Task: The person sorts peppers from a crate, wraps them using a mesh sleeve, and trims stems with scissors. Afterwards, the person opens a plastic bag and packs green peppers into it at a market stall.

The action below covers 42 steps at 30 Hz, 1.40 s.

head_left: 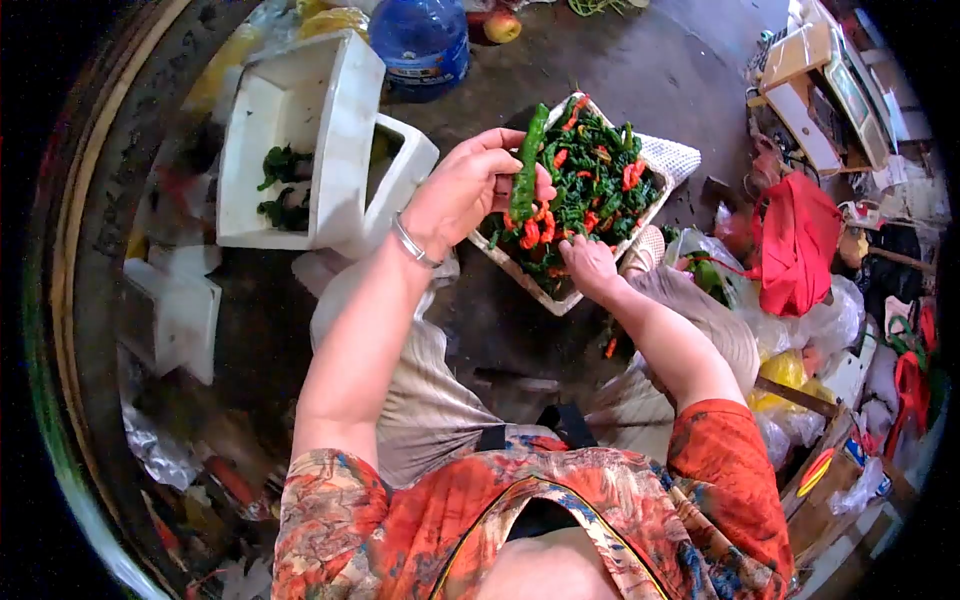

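Foam box (345, 150) contains dark green clumps (284, 165); beside it, a second box (416, 162) is partly hidden, its contents hard to make out. The left hand (462, 182) grips a long green pepper (529, 165) above a tray (518, 277) heaped with green and red peppers (598, 180). The right hand (594, 268) touches these, its grip impossible to tell.

Two hands (468, 185), one bracelet (412, 242), one raised green pepper (528, 170), one basket (555, 303) of peppers (595, 175) (too many, too tangled to count), two white boxes (345, 140), one blue bottle (420, 45), one big red bag (797, 245), one apple (502, 27).
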Tool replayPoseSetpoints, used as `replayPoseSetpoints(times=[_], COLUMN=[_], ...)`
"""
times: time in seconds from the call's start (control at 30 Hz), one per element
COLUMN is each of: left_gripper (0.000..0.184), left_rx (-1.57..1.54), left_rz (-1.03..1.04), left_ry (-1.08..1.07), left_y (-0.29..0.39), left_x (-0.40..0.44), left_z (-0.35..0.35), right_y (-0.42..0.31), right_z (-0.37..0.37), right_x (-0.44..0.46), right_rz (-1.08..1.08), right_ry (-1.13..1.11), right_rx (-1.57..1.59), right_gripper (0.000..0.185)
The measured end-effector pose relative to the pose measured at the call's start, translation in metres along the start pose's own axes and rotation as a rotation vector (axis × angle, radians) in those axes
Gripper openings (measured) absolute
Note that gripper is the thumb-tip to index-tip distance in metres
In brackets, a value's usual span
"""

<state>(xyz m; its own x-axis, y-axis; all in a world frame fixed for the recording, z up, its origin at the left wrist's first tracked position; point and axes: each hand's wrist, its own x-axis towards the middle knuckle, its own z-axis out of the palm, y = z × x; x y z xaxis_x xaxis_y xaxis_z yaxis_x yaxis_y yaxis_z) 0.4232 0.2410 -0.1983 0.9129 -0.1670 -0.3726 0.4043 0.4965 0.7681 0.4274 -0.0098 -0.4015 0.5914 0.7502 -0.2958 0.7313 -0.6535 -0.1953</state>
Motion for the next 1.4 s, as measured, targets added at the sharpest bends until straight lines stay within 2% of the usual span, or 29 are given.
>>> replayPoseSetpoints(times=[0.03, 0.17, 0.37, 0.53, 0.57, 0.63, 0.67, 0.77, 0.93, 1.03, 1.3, 1.37, 1.4], left_gripper=[0.025, 0.023, 0.022, 0.018, 0.018, 0.017, 0.017, 0.017, 0.016, 0.016, 0.013, 0.013, 0.016], left_rx=[-0.103, -0.125, -0.217, -0.169, -0.16, -0.148, -0.132, -0.08, -0.115, -0.076, -0.016, 0.013, 0.225], left_rz=[0.014, 0.018, 0.089, 0.244, 0.238, 0.259, 0.275, 0.266, 0.302, 0.319, 0.354, 0.472, 0.575], left_ry=[-0.055, -0.053, -0.084, -0.054, -0.016, 0.016, 0.069, 0.091, 0.106, 0.127, 0.209, 0.241, 0.358], left_y=[0.002, 0.004, -0.012, -0.017, -0.018, -0.013, -0.012, -0.007, -0.001, 0.001, 0.011, 0.016, 0.023], left_x=[-0.001, -0.002, 0.007, 0.013, 0.014, 0.013, 0.014, 0.007, 0.001, 0.003, -0.006, -0.011, -0.019], left_z=[0.0, -0.002, -0.005, 0.007, 0.008, 0.011, 0.013, 0.014, 0.016, 0.015, 0.016, 0.015, 0.011], right_y=[0.001, 0.003, 0.006, 0.008, 0.006, 0.013, 0.016, 0.009, 0.019, 0.024, 0.022, 0.024, 0.019], right_z=[-0.003, -0.003, -0.01, -0.012, -0.017, -0.021, -0.021, -0.04, -0.031, -0.03, -0.035, -0.032, -0.04], right_x=[0.001, 0.003, 0.003, 0.007, 0.007, 0.01, 0.012, 0.013, 0.021, 0.023, 0.023, 0.024, 0.024], right_rz=[-0.004, 0.057, 0.038, 0.093, 0.157, 0.047, 0.137, 0.168, 0.17, 0.085, 0.057, 0.04, 0.107], right_ry=[0.005, -0.07, 0.042, 0.018, 0.009, 0.046, -0.007, -0.045, -0.015, 0.043, 0.028, 0.041, -0.011], right_rx=[-0.009, 0.022, 0.079, 0.233, 0.204, 0.325, 0.356, 0.442, 0.46, 0.483, 0.47, 0.439, 0.466], right_gripper=[0.014, 0.017, 0.034, 0.03, 0.028, 0.027, 0.025, 0.024, 0.022, 0.021, 0.021, 0.021, 0.021])
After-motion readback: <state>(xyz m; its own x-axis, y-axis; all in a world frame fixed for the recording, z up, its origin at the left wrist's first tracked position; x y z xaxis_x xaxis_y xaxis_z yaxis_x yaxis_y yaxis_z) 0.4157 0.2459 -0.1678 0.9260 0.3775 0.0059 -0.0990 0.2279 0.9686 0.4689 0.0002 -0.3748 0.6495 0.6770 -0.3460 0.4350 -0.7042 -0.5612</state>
